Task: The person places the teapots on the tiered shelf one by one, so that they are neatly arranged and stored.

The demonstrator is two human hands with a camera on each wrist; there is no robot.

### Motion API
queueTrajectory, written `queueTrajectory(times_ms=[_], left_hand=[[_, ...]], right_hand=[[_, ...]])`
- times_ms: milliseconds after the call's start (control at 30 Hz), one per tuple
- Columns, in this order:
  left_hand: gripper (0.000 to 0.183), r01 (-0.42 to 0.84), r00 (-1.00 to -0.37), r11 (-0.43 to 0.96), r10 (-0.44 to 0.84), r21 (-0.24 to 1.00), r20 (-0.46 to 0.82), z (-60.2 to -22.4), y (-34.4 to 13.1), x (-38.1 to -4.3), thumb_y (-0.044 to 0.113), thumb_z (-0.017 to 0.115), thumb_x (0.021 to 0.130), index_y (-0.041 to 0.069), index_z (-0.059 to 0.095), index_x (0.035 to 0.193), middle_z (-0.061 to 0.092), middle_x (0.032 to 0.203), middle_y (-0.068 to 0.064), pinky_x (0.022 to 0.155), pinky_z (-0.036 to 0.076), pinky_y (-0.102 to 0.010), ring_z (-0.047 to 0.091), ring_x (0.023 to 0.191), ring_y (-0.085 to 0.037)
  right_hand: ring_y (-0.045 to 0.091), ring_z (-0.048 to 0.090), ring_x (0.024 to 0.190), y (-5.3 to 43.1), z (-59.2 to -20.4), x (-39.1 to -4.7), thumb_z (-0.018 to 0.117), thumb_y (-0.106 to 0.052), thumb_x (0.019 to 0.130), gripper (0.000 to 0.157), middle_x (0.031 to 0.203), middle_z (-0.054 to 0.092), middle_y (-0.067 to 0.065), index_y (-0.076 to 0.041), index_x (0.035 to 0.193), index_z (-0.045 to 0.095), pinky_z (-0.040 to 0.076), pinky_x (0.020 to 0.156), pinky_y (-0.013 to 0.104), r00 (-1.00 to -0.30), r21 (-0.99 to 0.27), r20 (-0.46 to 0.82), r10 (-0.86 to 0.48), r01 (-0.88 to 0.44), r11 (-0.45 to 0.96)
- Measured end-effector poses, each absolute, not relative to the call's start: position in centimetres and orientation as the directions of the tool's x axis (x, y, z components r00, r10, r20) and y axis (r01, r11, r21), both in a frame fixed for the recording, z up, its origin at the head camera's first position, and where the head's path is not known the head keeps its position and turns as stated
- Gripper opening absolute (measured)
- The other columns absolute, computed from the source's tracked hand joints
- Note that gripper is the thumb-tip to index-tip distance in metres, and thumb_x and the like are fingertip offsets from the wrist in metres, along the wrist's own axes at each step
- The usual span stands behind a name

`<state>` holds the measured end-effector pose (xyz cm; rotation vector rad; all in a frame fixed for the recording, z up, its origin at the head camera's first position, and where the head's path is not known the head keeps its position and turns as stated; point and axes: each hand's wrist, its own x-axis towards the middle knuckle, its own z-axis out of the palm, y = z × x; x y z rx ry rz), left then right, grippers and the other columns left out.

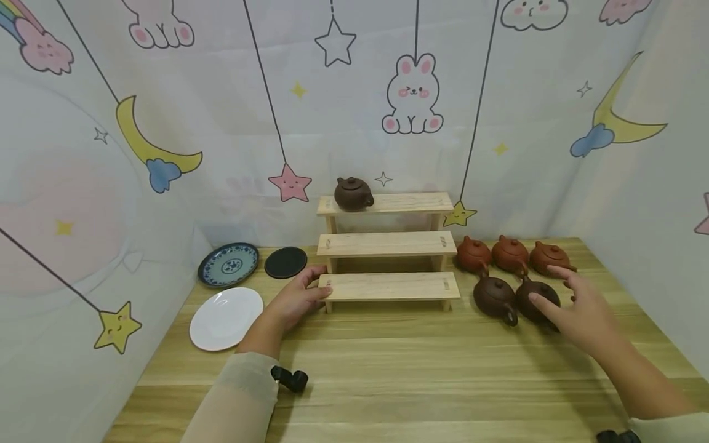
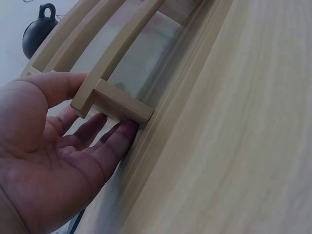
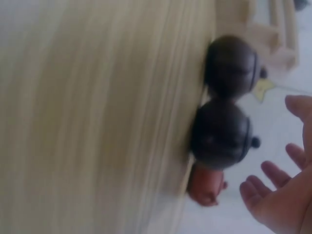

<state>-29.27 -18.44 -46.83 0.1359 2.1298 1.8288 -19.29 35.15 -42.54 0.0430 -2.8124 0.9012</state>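
Note:
A three-step wooden stand (image 1: 388, 286) stands on the table, with a dark brown teapot (image 1: 352, 194) on the left of its top step. My left hand (image 1: 293, 301) grips the left end of the lowest step, thumb on the board and fingers around the leg (image 2: 122, 102). To the right of the stand are two dark teapots (image 1: 493, 296) at the front, and three reddish-brown teapots (image 1: 509, 253) behind them. My right hand (image 1: 587, 320) hovers with spread fingers by the right-hand dark teapot (image 3: 222, 134); the right wrist view shows a gap between them.
On the left of the table lie a white plate (image 1: 227, 320), a blue patterned plate (image 1: 228, 264) and a black round coaster-like disc (image 1: 285, 263). A printed white curtain (image 1: 354, 123) hangs close behind the stand and along both sides.

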Motion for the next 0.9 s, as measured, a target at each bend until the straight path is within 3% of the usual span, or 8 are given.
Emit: queueTrajectory(times_ms=[200,433,700,900], left_hand=[[0.059,-0.138,-0.94,0.167,0.288,0.976,-0.182,-46.7,-18.4,-29.1,0.008,0.065,0.105,0.002,0.04,0.158,0.029,0.172,-0.019,0.101,0.057,-0.034,0.057,0.135,-0.032],[0.06,-0.155,-0.937,0.164,0.289,0.974,-0.197,-46.7,-18.5,-29.1,0.009,0.065,0.105,0.003,0.038,0.159,0.029,0.172,-0.018,0.107,0.057,-0.037,0.056,0.138,-0.034],[0.059,-0.16,-0.934,0.155,0.296,0.975,-0.2,-46.7,-18.9,-29.2,0.01,0.064,0.106,0.004,0.038,0.159,0.03,0.171,-0.018,0.108,0.057,-0.037,0.054,0.141,-0.035],[0.062,-0.155,-0.929,0.156,0.313,0.976,-0.198,-47.0,-18.9,-29.3,0.013,0.064,0.107,0.004,0.035,0.162,0.028,0.173,-0.018,0.103,0.057,-0.033,0.057,0.137,-0.03]], right_hand=[[0.069,0.041,0.134,37.2,-43.2,-20.1,0.064,-0.055,0.104,0.09,0.161,0.032,0.044,0.001,0.166,0.029,0.048,0.091,0.077,-0.997,-0.549,0.07,0.031,-0.013,0.836],[0.069,0.037,0.141,37.8,-43.7,-20.8,0.066,-0.055,0.103,0.098,0.169,0.019,0.042,0.004,0.167,0.021,0.048,0.102,0.075,-0.998,-0.608,-0.057,-0.023,0.016,0.794],[0.07,0.038,0.139,37.5,-44.0,-21.4,0.075,-0.05,0.099,0.095,0.16,0.033,0.045,0.004,0.163,0.031,0.043,0.103,0.078,-0.997,-0.57,-0.06,-0.057,-0.012,0.821],[0.07,0.037,0.139,37.7,-44.4,-21.7,0.079,-0.047,0.097,0.096,0.158,0.035,0.046,0.004,0.162,0.031,0.042,0.103,0.078,-0.995,-0.553,-0.074,-0.066,-0.014,0.833]])
